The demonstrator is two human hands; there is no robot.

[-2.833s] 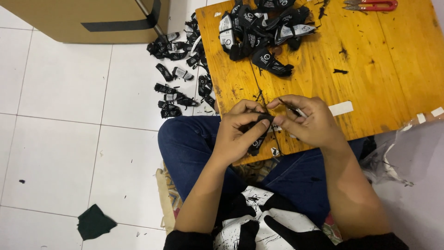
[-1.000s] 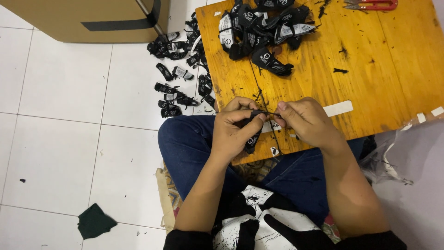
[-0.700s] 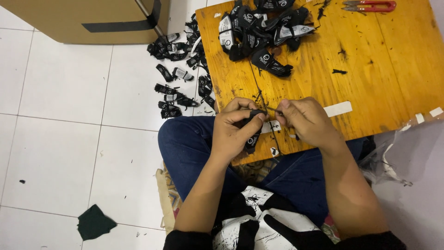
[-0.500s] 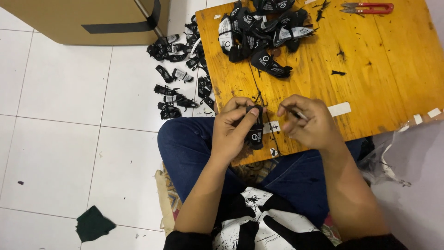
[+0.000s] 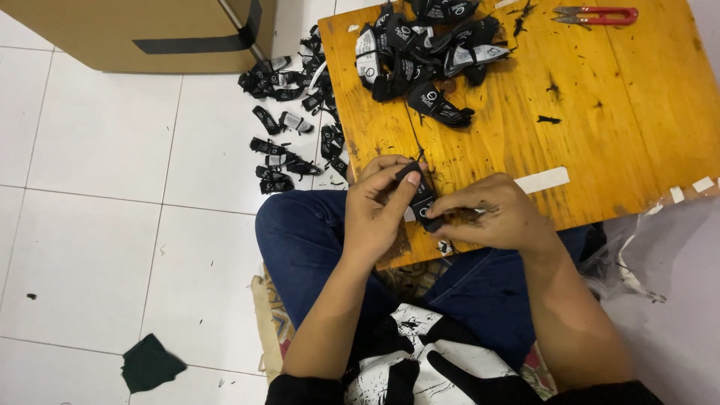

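- The white tile floor (image 5: 97,225) fills the left side.
- A big brown cardboard box (image 5: 135,34) with a dark stripe sits at the top left on the floor.
- A low wooden table (image 5: 622,120) is at the top right, with its near edge over the person's lap.
- The person sits on the floor in blue jeans (image 5: 307,240), with a black and white cloth (image 5: 420,360) at the bottom.
- A pile of black labels (image 5: 420,52) with white marks lies on the far part of the table.
- More black labels (image 5: 289,120) lie scattered on the floor just beside the table's left edge.
- The left hand (image 5: 379,214) is closed, pinching the top of a small black label (image 5: 421,201) between thumb and fingers.
- The right hand (image 5: 495,217) is closed too, gripping the bottom end of the same label.
- The label is held up between both hands, just over the near edge of the table.
- A dark green scrap (image 5: 150,364) lies on the floor at the bottom left.
- Red snips (image 5: 600,15) lie at the far edge of the table, well apart from the hands.
- A white strip of tape (image 5: 541,180) is stuck on the table near the right hand.
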